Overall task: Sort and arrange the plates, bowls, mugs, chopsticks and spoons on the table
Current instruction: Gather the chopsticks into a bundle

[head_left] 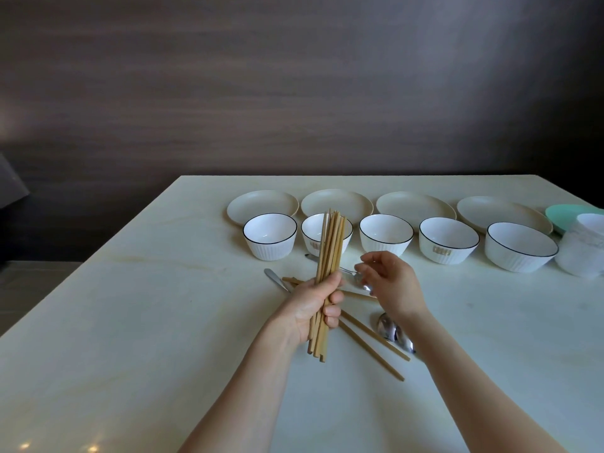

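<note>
My left hand (pixel 315 305) grips a bundle of several wooden chopsticks (pixel 330 246), held nearly upright above the table (pixel 130 305). My right hand (pixel 390 282) hovers just right of the bundle, fingers loosely curled and holding nothing. More loose chopsticks (pixel 372 344) lie on the table under and between my hands. Metal spoons (pixel 394 331) lie beside them, partly hidden by my right wrist; another spoon handle (pixel 276 278) pokes out at the left. Behind stands a row of several white bowls (pixel 270 236), and behind those a row of several cream plates (pixel 263 204).
At the far right edge a mint-green plate (pixel 562 217) sits behind a stack of white mugs or cups (pixel 583 246), blurred. The table's left edge runs diagonally from the far corner toward me; a dark wall stands behind it.
</note>
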`<state>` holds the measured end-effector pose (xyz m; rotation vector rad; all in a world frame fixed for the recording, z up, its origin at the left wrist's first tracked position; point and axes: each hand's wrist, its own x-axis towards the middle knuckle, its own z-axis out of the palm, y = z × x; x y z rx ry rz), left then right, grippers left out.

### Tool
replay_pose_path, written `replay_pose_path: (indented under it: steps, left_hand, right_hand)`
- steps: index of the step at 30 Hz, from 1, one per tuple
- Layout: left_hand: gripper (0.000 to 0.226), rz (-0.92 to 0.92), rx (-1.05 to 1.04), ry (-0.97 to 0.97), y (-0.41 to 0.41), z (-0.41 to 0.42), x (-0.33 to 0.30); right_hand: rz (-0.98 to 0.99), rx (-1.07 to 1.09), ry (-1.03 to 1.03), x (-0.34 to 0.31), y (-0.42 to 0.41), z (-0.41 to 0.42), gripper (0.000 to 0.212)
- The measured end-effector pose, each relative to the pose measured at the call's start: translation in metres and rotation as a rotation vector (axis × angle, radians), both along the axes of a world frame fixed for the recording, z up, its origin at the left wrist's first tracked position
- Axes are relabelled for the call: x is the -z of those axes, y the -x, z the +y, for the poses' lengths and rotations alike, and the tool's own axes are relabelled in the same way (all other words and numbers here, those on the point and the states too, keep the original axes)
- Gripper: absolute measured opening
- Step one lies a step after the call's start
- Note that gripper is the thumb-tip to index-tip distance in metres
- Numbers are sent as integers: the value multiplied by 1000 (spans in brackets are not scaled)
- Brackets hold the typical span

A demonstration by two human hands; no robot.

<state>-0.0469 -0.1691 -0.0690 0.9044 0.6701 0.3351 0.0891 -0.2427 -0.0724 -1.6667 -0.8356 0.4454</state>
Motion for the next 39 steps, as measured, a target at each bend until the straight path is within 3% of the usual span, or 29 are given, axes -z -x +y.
replay_pose_path:
  steps: [3, 8, 12, 20, 31, 34, 39]
  left_hand:
    - [19, 8, -68, 11, 3, 6, 1]
    - [27, 25, -176, -2, 4, 11, 1]
    - [28, 16, -215, 17, 5, 13, 1]
    - [25, 16, -202, 45, 5, 13, 2]
    - [23, -2, -236, 85, 8, 17, 0]
    - [24, -18, -235, 106, 9, 17, 0]
    - [24, -12, -198, 112, 9, 16, 1]
  right_hand:
    - [-298, 78, 209, 6, -4, -3, 13]
    - [-679, -9, 506, 16, 2, -3, 25]
    - [-805, -48, 566, 19, 7, -1, 20]
    - [-876, -22, 592, 17, 5, -4, 23]
    - [-759, 388, 475, -1, -13, -12, 16]
    - [-506, 412, 287, -5, -16, -13, 18]
    - [92, 238, -68, -13, -13, -11, 26]
